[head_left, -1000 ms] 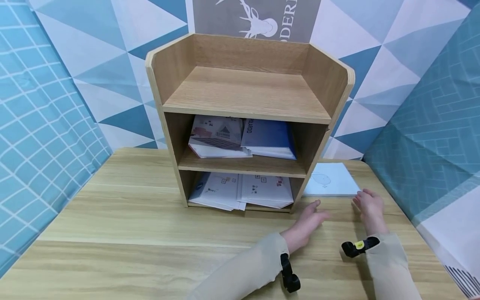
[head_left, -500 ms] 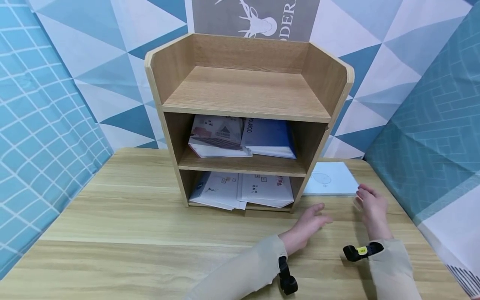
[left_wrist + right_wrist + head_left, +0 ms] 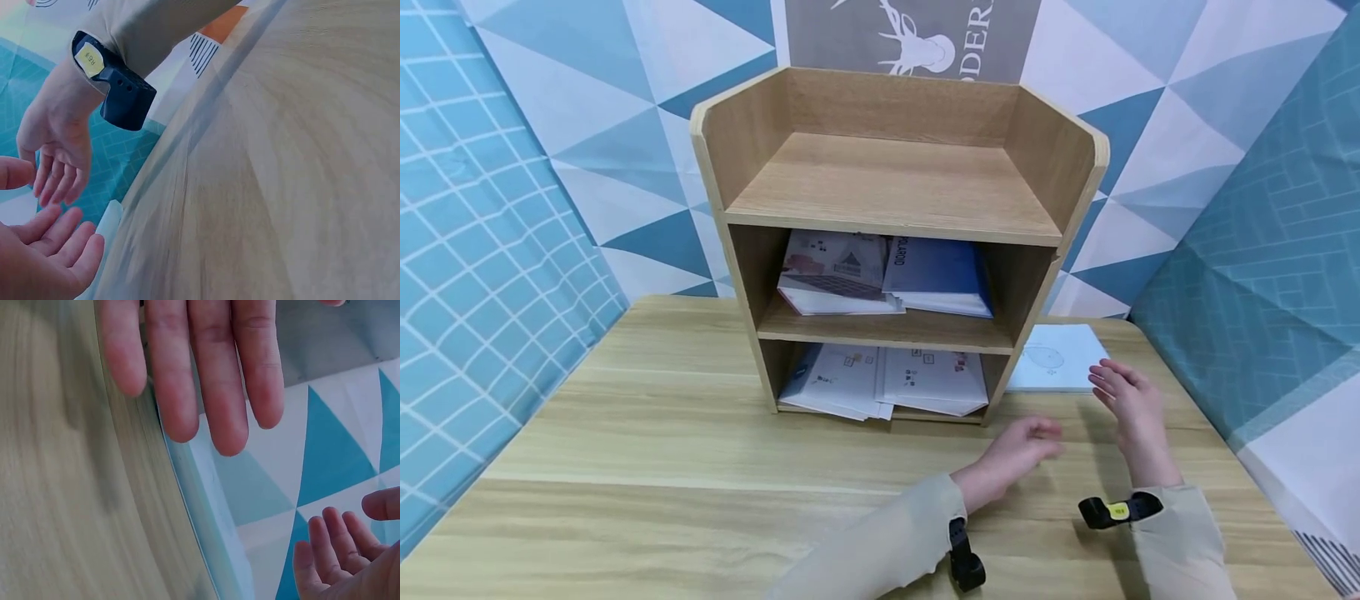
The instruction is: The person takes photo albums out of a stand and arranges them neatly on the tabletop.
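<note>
A pale blue book [image 3: 1051,354] with a faint oval drawing lies flat on the table, right beside the wooden shelf unit [image 3: 891,183]. My right hand [image 3: 1129,408] hovers at the book's near right corner, its straight fingers overlapping that corner in the head view. In the right wrist view the same hand [image 3: 197,375] shows its four fingers extended, holding nothing. To its left, my left hand [image 3: 1011,454] is over the table in front of the shelf's right side, palm turned toward the right hand. Its fingers are relaxed around nothing, as the left wrist view of this hand [image 3: 50,259] confirms.
On the middle shelf lie a patterned booklet stack [image 3: 835,271] and a blue-covered one [image 3: 936,275]. White booklets [image 3: 932,379] fill the bottom shelf and stick out a little. A teal patterned cloth [image 3: 1262,275] borders the table's right side.
My right hand has lifted slightly and shifted left from the book's corner. The left hand has drawn a little nearer to me, its fingers closer together. Book and shelf stay put.
</note>
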`<control>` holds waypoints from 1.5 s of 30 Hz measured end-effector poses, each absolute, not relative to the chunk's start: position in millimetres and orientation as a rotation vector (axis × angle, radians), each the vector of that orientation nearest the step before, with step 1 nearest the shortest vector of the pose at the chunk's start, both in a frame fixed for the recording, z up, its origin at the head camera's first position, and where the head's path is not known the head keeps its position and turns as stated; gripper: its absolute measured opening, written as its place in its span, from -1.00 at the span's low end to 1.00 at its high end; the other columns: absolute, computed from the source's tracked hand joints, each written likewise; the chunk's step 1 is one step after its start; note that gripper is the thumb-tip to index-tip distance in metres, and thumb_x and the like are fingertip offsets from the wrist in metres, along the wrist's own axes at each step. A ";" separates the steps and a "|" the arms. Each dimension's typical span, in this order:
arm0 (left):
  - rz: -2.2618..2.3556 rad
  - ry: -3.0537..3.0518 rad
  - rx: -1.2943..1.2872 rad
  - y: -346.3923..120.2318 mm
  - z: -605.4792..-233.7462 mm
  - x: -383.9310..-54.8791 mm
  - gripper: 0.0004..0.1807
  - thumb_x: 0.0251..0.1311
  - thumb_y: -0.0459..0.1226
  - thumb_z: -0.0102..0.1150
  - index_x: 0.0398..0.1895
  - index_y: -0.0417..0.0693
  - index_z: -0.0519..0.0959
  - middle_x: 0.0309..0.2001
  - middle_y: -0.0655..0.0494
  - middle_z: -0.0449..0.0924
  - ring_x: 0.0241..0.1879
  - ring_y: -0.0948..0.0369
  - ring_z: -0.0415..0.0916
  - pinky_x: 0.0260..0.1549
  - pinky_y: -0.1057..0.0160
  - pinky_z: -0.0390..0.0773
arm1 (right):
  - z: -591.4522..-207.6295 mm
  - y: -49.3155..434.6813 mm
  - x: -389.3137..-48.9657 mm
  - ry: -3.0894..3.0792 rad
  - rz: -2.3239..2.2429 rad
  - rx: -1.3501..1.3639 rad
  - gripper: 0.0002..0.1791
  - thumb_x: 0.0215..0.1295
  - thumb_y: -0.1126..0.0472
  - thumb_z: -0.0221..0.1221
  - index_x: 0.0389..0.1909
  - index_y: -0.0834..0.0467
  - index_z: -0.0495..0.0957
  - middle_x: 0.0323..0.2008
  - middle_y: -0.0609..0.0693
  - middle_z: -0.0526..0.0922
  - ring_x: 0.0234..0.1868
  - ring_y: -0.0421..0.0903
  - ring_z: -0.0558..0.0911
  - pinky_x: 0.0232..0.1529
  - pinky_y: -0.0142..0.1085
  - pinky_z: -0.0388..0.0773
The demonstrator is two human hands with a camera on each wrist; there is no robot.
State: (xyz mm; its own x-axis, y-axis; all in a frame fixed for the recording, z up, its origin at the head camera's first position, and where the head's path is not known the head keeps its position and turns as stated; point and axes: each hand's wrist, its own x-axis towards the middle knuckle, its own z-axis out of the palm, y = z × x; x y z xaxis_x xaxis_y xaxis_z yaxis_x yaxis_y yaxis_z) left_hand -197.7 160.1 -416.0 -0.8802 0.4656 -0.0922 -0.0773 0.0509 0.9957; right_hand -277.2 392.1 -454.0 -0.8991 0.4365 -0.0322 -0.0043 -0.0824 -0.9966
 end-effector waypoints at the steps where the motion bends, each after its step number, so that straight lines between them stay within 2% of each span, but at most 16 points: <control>1: 1.879 1.950 0.396 159.0 -415.8 -197.7 -0.68 0.06 -0.27 0.15 -0.06 -0.07 0.53 -0.13 0.23 0.57 -0.25 0.37 0.47 -0.22 0.38 0.45 | -453.9 390.8 -276.8 -1.902 2.051 -0.468 -0.29 0.01 -0.14 0.24 0.14 0.16 0.37 -0.13 -0.10 0.57 -0.15 -0.28 0.60 -0.28 -0.57 0.53; 4: 1.847 1.976 0.408 154.5 -414.5 -197.3 -0.74 0.07 -0.25 0.15 -0.14 -0.05 0.55 -0.23 0.30 0.57 -0.32 0.40 0.45 -0.28 0.40 0.43 | -453.6 387.2 -275.0 -1.926 2.031 -0.437 -0.39 0.05 -0.11 0.23 0.08 0.13 0.42 -0.19 -0.12 0.61 -0.18 -0.27 0.61 -0.28 -0.55 0.54; 8: 1.813 2.004 0.435 149.1 -411.5 -197.1 -0.78 0.07 -0.23 0.16 -0.18 -0.02 0.56 -0.25 0.34 0.55 -0.32 0.41 0.44 -0.30 0.41 0.42 | -454.0 386.1 -274.1 -1.930 2.020 -0.329 -0.52 0.12 -0.03 0.21 0.02 0.14 0.48 -0.22 -0.11 0.64 -0.18 -0.25 0.62 -0.24 -0.50 0.56; 15: 1.752 2.021 0.489 142.6 -405.2 -197.1 -0.83 0.11 -0.23 0.14 -0.22 -0.02 0.57 -0.23 0.31 0.57 -0.31 0.42 0.45 -0.31 0.44 0.44 | -456.0 381.5 -277.4 -1.974 1.932 -0.299 -0.46 0.11 -0.08 0.19 0.04 0.17 0.47 -0.12 -0.01 0.59 -0.10 -0.20 0.58 -0.24 -0.57 0.53; 19: 1.747 1.968 0.518 137.3 -401.6 -195.9 -0.85 0.11 -0.26 0.14 -0.25 -0.08 0.58 -0.27 0.23 0.60 -0.30 0.31 0.54 -0.26 0.39 0.50 | -453.7 378.3 -276.1 -1.985 1.913 -0.225 -0.49 0.13 -0.06 0.18 0.02 0.18 0.49 -0.13 0.00 0.61 -0.13 -0.19 0.60 -0.24 -0.54 0.54; 23: 1.747 1.919 0.562 130.6 -398.8 -196.1 -0.82 0.12 -0.27 0.12 -0.23 -0.14 0.57 -0.30 0.20 0.60 -0.29 0.23 0.57 -0.21 0.33 0.53 | -431.4 359.8 -259.3 -2.052 1.902 -0.137 -0.59 0.21 0.00 0.13 -0.02 0.18 0.51 -0.18 -0.04 0.64 -0.18 -0.21 0.62 -0.25 -0.50 0.54; 28: 1.738 1.915 0.606 120.9 -397.2 -198.2 -0.82 0.15 -0.26 0.08 -0.22 -0.13 0.57 -0.30 0.20 0.60 -0.32 0.30 0.55 -0.19 0.31 0.53 | -383.3 314.0 -223.7 -2.120 1.797 -0.077 -0.68 0.28 0.05 0.07 -0.11 0.20 0.52 -0.31 -0.18 0.65 -0.29 -0.30 0.62 -0.28 -0.54 0.53; 32: 1.739 1.915 0.619 113.9 -395.8 -199.2 -0.83 0.18 -0.28 0.05 -0.22 -0.13 0.56 -0.30 0.18 0.60 -0.33 0.35 0.54 -0.18 0.29 0.53 | -351.7 284.5 -202.8 -2.194 1.683 -0.088 -0.68 0.31 0.08 0.02 -0.11 0.25 0.49 -0.35 -0.32 0.59 -0.27 -0.40 0.57 -0.26 -0.60 0.49; 39: 1.736 1.932 0.677 103.0 -387.9 -198.1 -0.83 0.19 -0.30 0.05 -0.22 -0.17 0.56 -0.30 0.15 0.60 -0.31 0.32 0.55 -0.19 0.29 0.54 | -343.7 272.1 -199.1 -2.255 1.564 -0.113 -0.58 0.34 0.09 -0.02 0.01 0.36 0.40 -0.32 -0.39 0.54 -0.19 -0.41 0.51 -0.20 -0.61 0.44; 45: 1.733 1.949 0.692 90.3 -381.8 -199.9 -0.81 0.22 -0.29 0.01 -0.20 -0.20 0.55 -0.29 0.13 0.60 -0.32 0.37 0.51 -0.17 0.24 0.53 | -341.5 264.5 -194.4 -2.252 1.489 0.014 -0.63 0.35 0.12 -0.03 -0.01 0.33 0.43 -0.32 -0.37 0.59 -0.20 -0.39 0.53 -0.19 -0.60 0.43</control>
